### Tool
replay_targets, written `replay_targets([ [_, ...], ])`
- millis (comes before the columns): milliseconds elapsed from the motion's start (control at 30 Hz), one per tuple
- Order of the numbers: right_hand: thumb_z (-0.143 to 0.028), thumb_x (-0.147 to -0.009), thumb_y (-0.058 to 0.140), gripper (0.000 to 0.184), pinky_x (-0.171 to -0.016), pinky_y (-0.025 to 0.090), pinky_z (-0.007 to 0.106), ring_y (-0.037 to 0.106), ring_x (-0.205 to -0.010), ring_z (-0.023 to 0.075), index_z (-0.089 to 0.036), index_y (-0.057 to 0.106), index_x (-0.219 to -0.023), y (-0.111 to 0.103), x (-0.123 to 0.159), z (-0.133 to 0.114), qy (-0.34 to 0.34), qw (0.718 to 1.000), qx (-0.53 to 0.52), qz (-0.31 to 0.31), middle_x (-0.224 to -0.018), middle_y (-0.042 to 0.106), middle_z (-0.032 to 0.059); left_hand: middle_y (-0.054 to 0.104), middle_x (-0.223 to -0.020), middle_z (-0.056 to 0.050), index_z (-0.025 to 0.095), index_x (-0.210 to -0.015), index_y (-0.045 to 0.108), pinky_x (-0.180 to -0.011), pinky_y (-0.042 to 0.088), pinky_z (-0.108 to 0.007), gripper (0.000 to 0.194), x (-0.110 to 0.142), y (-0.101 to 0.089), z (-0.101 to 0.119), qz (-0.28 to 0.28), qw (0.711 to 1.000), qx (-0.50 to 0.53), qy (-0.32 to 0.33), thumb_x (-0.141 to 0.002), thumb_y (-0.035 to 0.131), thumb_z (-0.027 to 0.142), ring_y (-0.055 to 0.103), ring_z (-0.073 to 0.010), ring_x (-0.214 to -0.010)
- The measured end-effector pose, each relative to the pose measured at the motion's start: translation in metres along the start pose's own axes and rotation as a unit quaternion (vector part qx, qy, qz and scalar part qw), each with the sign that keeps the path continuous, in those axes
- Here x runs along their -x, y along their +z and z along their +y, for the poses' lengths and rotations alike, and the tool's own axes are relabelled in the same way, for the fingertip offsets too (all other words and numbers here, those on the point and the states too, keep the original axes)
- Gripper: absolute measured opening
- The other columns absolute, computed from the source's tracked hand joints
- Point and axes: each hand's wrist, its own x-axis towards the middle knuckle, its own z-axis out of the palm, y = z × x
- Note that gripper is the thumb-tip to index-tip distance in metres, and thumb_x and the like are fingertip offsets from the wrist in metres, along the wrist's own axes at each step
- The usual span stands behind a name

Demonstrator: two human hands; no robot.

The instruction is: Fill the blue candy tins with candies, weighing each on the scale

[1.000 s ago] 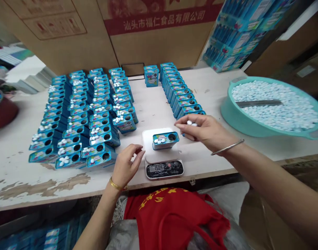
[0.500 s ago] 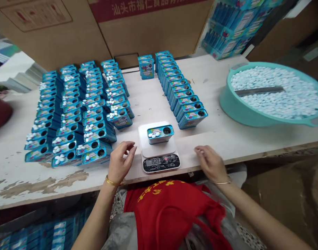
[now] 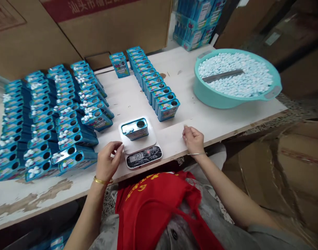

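On the white digital scale (image 3: 138, 148) stands a blue candy tin (image 3: 138, 131), a few white candies lying on its lid beside the round dark hole. Just left of the scale, my left hand (image 3: 109, 159) rests near the table edge, fingers loosely curled, thumb and fingertips apart, nothing between them. My right hand (image 3: 194, 140) hovers over the table right of the scale, its fingers closed together; whether a candy is in them is hidden. The scale's display is lit, its digits hard to read.
Rows of blue tins (image 3: 70, 121) with candies on their lids fill the left side. Another row of tins (image 3: 153, 83) runs behind the scale. At right stands a turquoise basin (image 3: 213, 97) of candies with a metal scoop (image 3: 223, 75). Wrapped tin packs (image 3: 195, 29) and cardboard boxes stand behind.
The view has swung right, so the table things sit further left. My right hand has closed its fingers more. The tin remains on the scale; my left hand stays beside it.
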Motion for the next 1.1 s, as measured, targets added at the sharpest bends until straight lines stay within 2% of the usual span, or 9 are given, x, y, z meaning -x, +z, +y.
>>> replay_targets([
  [133, -0.063, -0.083, 0.043, 0.046, -0.031, 0.015, 0.019, 0.017, -0.032, 0.0058, -0.022, 0.040, -0.063, -0.015, -0.023, -0.006, 0.122, 0.979, -0.163, 0.020, -0.041, 0.024, -0.0108, 0.064, -0.077, -0.001, 0.017, -0.088, 0.061, -0.061, 0.044, -0.021, 0.013, 0.003, 0.003, 0.000, 0.000, 1.000, 0.005, -0.006, -0.086, 0.054, 0.027, 0.053, -0.0089, -0.063],
  [267, -0.046, -0.083, 0.055, 0.037, -0.030, 0.017, 0.016, 0.020, -0.032, 0.0040, -0.020, 0.042, -0.061, -0.036, -0.032, -0.011, 0.278, 0.872, -0.401, -0.015, -0.043, 0.029, -0.0096, 0.064, -0.076, -0.001, 0.017, -0.087, 0.061, -0.061, 0.044, -0.022, 0.013, 0.004, 0.003, 0.000, 0.011, 1.000, 0.001, -0.016, -0.086, 0.055, 0.028, 0.054, -0.0094, -0.063],
  [367, -0.035, -0.084, 0.052, 0.026, -0.031, 0.025, 0.015, 0.033, -0.037, 0.0053, -0.018, 0.047, -0.065, -0.040, -0.027, -0.014, 0.318, 0.821, -0.473, -0.015, -0.051, 0.041, -0.0044, 0.063, -0.076, -0.001, 0.017, -0.093, 0.060, -0.062, 0.045, -0.023, 0.014, 0.003, 0.002, 0.000, 0.032, 0.999, 0.011, -0.035, -0.086, 0.055, 0.028, 0.057, -0.0101, -0.065],
  [433, -0.029, -0.079, 0.053, 0.016, -0.031, 0.028, 0.015, 0.039, -0.041, 0.0065, -0.017, 0.051, -0.068, -0.036, -0.022, -0.016, 0.334, 0.807, -0.486, -0.027, -0.056, 0.046, -0.0015, 0.063, -0.080, -0.002, 0.017, -0.099, 0.059, -0.063, 0.047, -0.024, 0.017, 0.002, 0.001, 0.002, 0.055, 0.997, 0.023, -0.039, -0.086, 0.055, 0.027, 0.058, -0.0104, -0.067],
  [533, -0.022, -0.074, 0.055, 0.006, -0.031, 0.026, 0.014, 0.037, -0.043, 0.0060, -0.016, 0.057, -0.074, -0.025, -0.014, -0.019, 0.345, 0.824, -0.445, -0.062, -0.058, 0.047, -0.0019, 0.062, -0.089, -0.004, 0.018, -0.108, 0.056, -0.067, 0.048, -0.025, 0.023, -0.002, -0.001, 0.009, 0.092, 0.995, 0.025, -0.006, -0.086, 0.055, 0.025, 0.060, -0.0123, -0.076],
  [667, -0.026, -0.074, 0.063, 0.011, -0.030, 0.018, 0.015, 0.027, -0.038, 0.0047, -0.018, 0.060, -0.081, -0.012, -0.004, -0.026, 0.346, 0.852, -0.381, -0.096, -0.054, 0.040, -0.0062, 0.059, -0.108, -0.009, 0.019, -0.118, 0.054, -0.082, 0.048, -0.033, 0.034, -0.012, -0.006, 0.021, 0.128, 0.989, -0.032, 0.069, -0.085, 0.056, 0.024, 0.056, -0.0192, -0.101],
  [867, -0.038, -0.070, 0.072, 0.029, -0.034, 0.011, 0.017, 0.021, -0.037, 0.0020, -0.017, 0.063, -0.089, 0.007, 0.014, -0.060, 0.302, 0.901, -0.265, -0.162, -0.053, 0.040, -0.0074, 0.047, -0.136, -0.013, 0.023, -0.131, 0.047, -0.104, 0.032, -0.046, 0.050, -0.017, -0.006, 0.031, 0.088, 0.977, -0.144, 0.133, -0.084, 0.059, 0.034, 0.040, -0.0282, -0.128],
  [1000, -0.045, -0.075, 0.066, 0.033, -0.036, 0.018, 0.019, 0.027, -0.038, 0.0042, -0.016, 0.066, -0.091, 0.024, 0.013, -0.091, 0.194, 0.948, -0.136, -0.211, -0.049, 0.039, -0.0070, 0.036, -0.145, -0.013, 0.023, -0.131, 0.047, -0.109, 0.022, -0.051, 0.049, -0.020, -0.002, 0.043, 0.072, 0.969, -0.189, 0.141, -0.084, 0.058, 0.036, 0.027, -0.0307, -0.137],
  [1100, -0.041, -0.080, 0.061, 0.027, -0.050, 0.038, 0.022, 0.051, -0.058, 0.0110, -0.017, 0.069, -0.090, 0.038, 0.004, -0.110, 0.022, 0.970, -0.038, -0.240, -0.064, 0.058, 0.0001, 0.034, -0.147, -0.013, 0.022, -0.128, 0.049, -0.110, 0.018, -0.054, 0.043, -0.029, 0.002, 0.051, 0.043, 0.969, -0.184, 0.160, -0.086, 0.055, 0.031, 0.021, -0.0306, -0.140],
])
